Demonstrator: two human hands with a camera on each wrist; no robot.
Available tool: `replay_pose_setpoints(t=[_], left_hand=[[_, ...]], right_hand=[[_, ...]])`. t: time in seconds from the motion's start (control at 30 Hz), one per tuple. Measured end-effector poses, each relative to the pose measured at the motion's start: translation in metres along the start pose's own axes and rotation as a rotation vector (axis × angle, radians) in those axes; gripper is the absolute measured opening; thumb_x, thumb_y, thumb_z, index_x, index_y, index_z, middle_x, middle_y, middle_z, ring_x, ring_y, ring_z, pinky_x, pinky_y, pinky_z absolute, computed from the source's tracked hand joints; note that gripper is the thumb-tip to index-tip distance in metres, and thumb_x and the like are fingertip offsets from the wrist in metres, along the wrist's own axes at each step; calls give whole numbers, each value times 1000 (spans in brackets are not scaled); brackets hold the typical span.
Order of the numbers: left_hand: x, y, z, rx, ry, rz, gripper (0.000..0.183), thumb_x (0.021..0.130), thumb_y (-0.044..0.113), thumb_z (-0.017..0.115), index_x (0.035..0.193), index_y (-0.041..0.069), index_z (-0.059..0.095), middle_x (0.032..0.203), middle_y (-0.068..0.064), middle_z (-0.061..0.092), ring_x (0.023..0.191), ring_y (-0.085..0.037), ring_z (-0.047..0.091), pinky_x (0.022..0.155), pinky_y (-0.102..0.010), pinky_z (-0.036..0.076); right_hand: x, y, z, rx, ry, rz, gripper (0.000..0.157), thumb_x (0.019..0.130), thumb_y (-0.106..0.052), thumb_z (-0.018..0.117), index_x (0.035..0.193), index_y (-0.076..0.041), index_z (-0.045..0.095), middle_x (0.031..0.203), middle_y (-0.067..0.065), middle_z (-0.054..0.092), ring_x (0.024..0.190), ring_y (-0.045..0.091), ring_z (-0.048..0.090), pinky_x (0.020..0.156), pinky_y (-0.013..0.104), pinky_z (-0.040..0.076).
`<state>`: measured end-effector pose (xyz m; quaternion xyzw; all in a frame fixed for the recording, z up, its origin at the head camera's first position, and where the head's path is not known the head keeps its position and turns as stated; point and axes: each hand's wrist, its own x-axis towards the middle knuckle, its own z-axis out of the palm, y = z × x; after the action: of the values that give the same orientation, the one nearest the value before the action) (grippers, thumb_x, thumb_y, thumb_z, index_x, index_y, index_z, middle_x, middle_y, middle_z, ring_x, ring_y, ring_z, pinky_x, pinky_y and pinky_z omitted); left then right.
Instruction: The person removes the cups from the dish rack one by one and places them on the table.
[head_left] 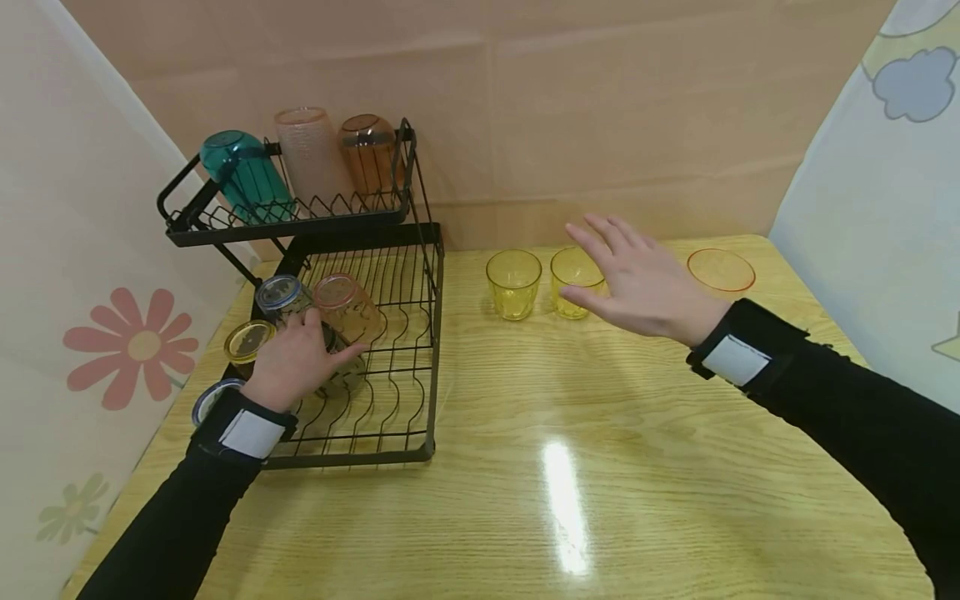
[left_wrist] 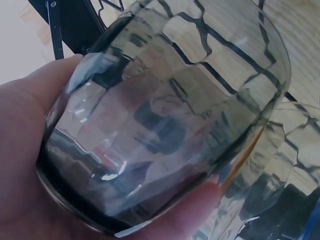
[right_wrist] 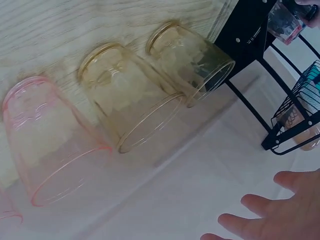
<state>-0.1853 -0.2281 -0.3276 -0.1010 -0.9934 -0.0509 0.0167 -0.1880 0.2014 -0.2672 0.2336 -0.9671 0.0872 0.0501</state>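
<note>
My left hand (head_left: pixel 296 362) is over the lower tier of a black wire dish rack (head_left: pixel 433 400). It grips a smoky grey drinking glass (left_wrist: pixel 150 135), thumb on one side and fingers on the other. A pink glass (head_left: pixel 351 310) and a blue-rimmed glass (head_left: pixel 281 293) stand upside down just beyond that hand. To the right, my right hand (head_left: pixel 645 283) hovers with fingers spread and holds nothing. Near its fingertips, two yellow glasses (head_left: pixel 513 287) stand upright on the table. A pink-rimmed glass (right_wrist: pixel 55 145) stands beyond that wrist, partly hidden by it in the head view.
Upside down on the rack's upper tier are a teal glass (head_left: pixel 247 179), a tall pink textured glass (head_left: pixel 315 154) and an amber glass (head_left: pixel 367 158). A yellow glass (head_left: pixel 249 340) and another blue-rimmed glass (head_left: pixel 213 400) line the rack's left side. A cloth backdrop (head_left: pixel 525 125) closes off the table's back.
</note>
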Motion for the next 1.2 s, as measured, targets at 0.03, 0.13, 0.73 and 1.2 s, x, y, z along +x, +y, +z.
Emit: replay_pose_setpoints(t=[0.03, 0.13, 0.73, 1.2], left_hand=[[1, 0, 0, -1, 6, 0, 81, 88, 53, 65, 117, -20, 42, 103, -42, 51, 68, -42, 57, 37, -37, 39], [2, -1, 1, -6, 20, 2, 77, 87, 50, 67, 114, -18, 44, 97, -40, 52, 64, -39, 57, 37, -38, 40], [-1, -4, -18, 0, 93, 13, 80, 80, 48, 75, 118, -18, 51, 74, -25, 55, 54, -30, 55, 38, -39, 40], [-3, -3, -51, -24, 89, 20, 80, 82, 44, 75, 120, -20, 47, 73, -24, 52, 56, -33, 54, 40, -38, 41]], right_hand=[[1, -2, 0, -6, 1, -4, 81, 96, -61, 41, 157, -14, 16, 158, 20, 15, 142, 44, 14, 108, 63, 18], [5, -9, 0, -19, -2, -13, 82, 95, -63, 41, 157, -15, 17, 158, 19, 15, 143, 42, 14, 107, 64, 19], [25, -51, 22, -49, -42, -129, 81, 93, -67, 41, 155, -17, 25, 159, 15, 17, 144, 38, 14, 108, 61, 23], [33, -71, 41, -40, -83, -171, 81, 94, -67, 38, 156, -17, 23, 158, 16, 19, 143, 37, 17, 107, 60, 25]])
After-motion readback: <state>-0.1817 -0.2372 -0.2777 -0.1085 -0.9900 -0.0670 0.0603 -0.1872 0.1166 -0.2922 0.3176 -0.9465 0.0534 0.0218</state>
